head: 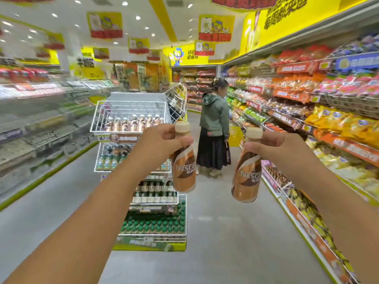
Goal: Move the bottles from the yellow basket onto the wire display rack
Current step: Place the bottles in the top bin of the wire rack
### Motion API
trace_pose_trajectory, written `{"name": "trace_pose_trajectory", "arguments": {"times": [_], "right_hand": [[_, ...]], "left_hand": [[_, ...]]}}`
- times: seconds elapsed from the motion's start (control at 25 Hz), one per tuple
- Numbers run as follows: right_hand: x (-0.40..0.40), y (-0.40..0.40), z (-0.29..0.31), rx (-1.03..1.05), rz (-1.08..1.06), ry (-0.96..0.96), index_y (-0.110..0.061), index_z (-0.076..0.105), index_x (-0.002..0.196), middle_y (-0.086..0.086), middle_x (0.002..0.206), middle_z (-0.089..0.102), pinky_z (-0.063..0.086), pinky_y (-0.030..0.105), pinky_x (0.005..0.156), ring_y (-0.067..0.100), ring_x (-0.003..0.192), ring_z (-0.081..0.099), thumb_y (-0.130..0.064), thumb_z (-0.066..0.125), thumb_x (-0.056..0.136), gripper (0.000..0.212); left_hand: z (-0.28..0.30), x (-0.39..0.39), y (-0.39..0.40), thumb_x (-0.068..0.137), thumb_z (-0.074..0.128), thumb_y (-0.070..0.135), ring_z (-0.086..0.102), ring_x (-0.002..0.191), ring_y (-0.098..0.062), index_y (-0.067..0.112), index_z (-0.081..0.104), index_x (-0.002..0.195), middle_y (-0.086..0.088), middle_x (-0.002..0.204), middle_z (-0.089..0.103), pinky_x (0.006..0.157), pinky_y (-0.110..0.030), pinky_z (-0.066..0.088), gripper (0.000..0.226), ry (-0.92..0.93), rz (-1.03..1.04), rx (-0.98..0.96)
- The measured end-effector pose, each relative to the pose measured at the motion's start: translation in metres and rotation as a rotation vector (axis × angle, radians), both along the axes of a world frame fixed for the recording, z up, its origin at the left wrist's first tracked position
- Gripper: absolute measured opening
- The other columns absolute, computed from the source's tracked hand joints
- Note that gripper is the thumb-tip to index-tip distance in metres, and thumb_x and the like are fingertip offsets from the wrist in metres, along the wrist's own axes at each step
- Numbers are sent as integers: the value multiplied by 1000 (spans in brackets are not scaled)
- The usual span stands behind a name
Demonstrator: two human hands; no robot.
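This place is a shop, a supermarket or a snack store. Long wall shelves [320,103] on the right side carry many colourful bags of snacks, with orange price strips [295,68] on the shelf edges. More shelves [41,111] stand on the left side of a grey aisle floor [215,232]. In the middle of the aisle stands a white wire display rack [131,117] with rows of drink bottles on several levels. Yellow and red promotion signs [216,27] hang from the ceiling. A shopper [214,128] in a green jacket looks at the goods.
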State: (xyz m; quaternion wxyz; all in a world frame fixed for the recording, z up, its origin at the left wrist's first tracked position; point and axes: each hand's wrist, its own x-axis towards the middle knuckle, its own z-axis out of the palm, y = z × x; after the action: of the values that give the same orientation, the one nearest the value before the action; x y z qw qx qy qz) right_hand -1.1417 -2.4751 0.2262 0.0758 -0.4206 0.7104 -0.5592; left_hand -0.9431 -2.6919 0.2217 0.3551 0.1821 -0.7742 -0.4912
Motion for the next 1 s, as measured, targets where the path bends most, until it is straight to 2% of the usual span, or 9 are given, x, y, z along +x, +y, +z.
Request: {"name": "trace_pose_trajectory", "arguments": {"times": [0.12, 0.24, 0.44, 0.56, 0.64, 0.72, 0.8, 0.92, 1.0], "right_hand": [[34, -84, 1, -33, 75, -23, -22, 82, 101, -4, 89, 81, 58, 19, 63, 16, 84, 77, -24, 80, 87, 14], [67, -161, 5, -33, 128, -30, -25, 82, 96, -3, 87, 81, 60, 37, 73, 22, 88, 77, -26, 81, 85, 11], [99, -265, 4, 18, 248, -49, -32, 82, 97, -7, 88, 81, 51, 35, 71, 45, 89, 72, -34, 84, 82, 15], [102, -319, 3, 22, 309, -57, -28, 83, 98, -8, 88, 81, 56, 31, 74, 21, 89, 74, -34, 84, 80, 20], [97, -360, 0, 41, 340, -42, -27, 83, 97, -6, 92, 81, 60, 40, 87, 18, 95, 75, -34, 84, 81, 17], [90, -400, -3, 49, 356, -36, -28, 83, 96, -9, 93, 81, 59, 39, 90, 15, 97, 74, -35, 83, 82, 15], [76, -443, -9, 47, 372, -40, -28, 83, 96, -10, 92, 80, 59, 31, 82, 11, 93, 74, -36, 83, 82, 17], [54, -507, -13, 30, 418, -58, -25, 82, 98, -10, 89, 80, 51, 14, 61, 5, 81, 73, -32, 84, 81, 19], [34, -553, -10, 38, 424, -59, -22, 81, 97, -8, 89, 80, 51, 16, 61, 7, 80, 72, -32, 85, 81, 19]], "left_hand": [[5, 48, -67, 83, 83, 24, 76, 91, -12, 33, 76, 101, 7, 96, 80, 84, -41, 61, 21, 3, 64, -9], [13, 89, -124, 84, 81, 24, 75, 87, -5, 36, 74, 99, 12, 94, 79, 74, -27, 57, 21, -13, 106, -22], [14, 130, -210, 84, 81, 31, 74, 93, -6, 35, 73, 108, 14, 100, 78, 84, -34, 59, 26, -16, 217, 0], [10, 136, -252, 86, 80, 29, 74, 90, -4, 37, 72, 104, 15, 98, 78, 83, -32, 59, 22, -20, 259, 5], [7, 133, -284, 87, 79, 26, 75, 87, -3, 36, 71, 101, 15, 95, 79, 77, -27, 58, 19, -16, 285, 20], [2, 125, -318, 88, 78, 25, 75, 82, -2, 32, 71, 101, 14, 91, 79, 66, -18, 56, 17, -12, 312, 34], [-4, 111, -355, 88, 78, 27, 74, 80, -1, 28, 72, 103, 13, 91, 79, 58, -12, 52, 17, -20, 337, 38], [-10, 87, -413, 87, 79, 29, 75, 83, -1, 28, 73, 106, 12, 94, 79, 63, -15, 52, 20, -50, 367, 53], [-6, 65, -457, 86, 80, 28, 75, 84, -2, 26, 74, 106, 12, 94, 79, 67, -21, 52, 21, -62, 385, 60]]}}
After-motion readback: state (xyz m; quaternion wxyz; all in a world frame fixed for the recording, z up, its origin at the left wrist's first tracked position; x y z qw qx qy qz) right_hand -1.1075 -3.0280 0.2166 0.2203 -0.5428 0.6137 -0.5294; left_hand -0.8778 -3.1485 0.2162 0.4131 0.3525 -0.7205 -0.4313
